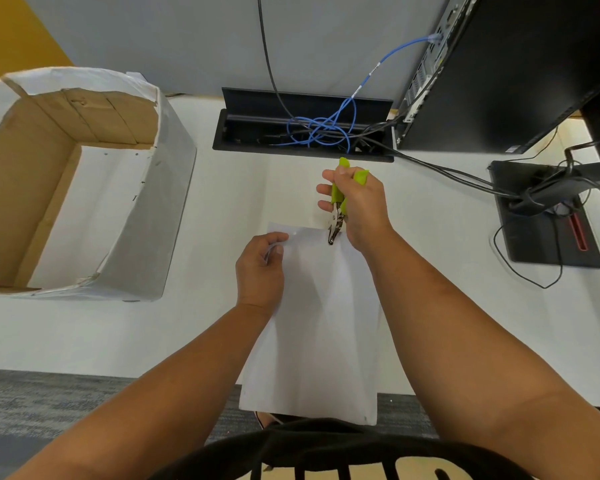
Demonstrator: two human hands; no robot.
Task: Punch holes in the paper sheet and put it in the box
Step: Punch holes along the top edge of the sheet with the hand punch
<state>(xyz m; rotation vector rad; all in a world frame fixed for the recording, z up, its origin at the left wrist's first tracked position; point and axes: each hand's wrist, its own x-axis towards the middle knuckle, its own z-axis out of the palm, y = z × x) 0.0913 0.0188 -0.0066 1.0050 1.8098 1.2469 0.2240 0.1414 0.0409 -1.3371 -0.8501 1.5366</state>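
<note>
open box point(84, 174) left, tangled cables point(321, 129) beyond paper sheet point(319, 323)

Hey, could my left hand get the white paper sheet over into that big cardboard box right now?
Probably not yet: the left hand grips the white paper sheet, but the green-handled hole punch in the right hand sits on its top edge. The open cardboard box looks unobstructed.

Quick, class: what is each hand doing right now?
Left hand: pinches the paper sheet near its top edge.
Right hand: grips the hole punch.
</note>
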